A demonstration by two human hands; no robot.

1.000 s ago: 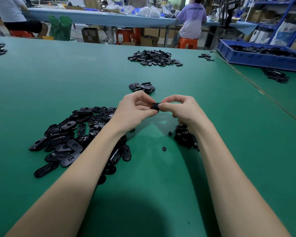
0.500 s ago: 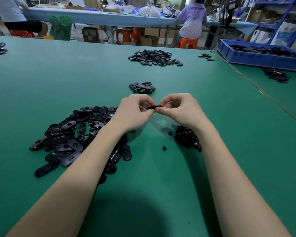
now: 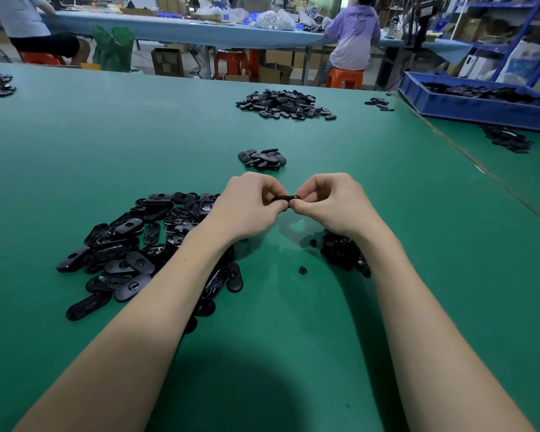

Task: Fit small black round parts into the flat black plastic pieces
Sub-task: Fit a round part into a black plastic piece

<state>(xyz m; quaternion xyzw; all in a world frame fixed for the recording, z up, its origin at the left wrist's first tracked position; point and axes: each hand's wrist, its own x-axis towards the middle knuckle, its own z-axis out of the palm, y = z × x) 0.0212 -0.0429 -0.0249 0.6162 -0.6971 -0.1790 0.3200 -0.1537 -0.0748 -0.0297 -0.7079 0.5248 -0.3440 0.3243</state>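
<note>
Loose round part lies between two black piles.

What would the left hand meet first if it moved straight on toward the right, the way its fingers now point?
Almost at once the right hand: the left hand and it pinch opposite ends of one flat black piece, so their fingertips nearly touch, though the depth is hard to judge.

Looks like a small factory assembly floor. There's a big green worktable with heaps of identical flat black plastic pieces dumped on it. At the table's right edge sits a blue parts bin. Beyond the table, workers on orange stools sit at another long bench, near shelving and cardboard boxes.
</note>
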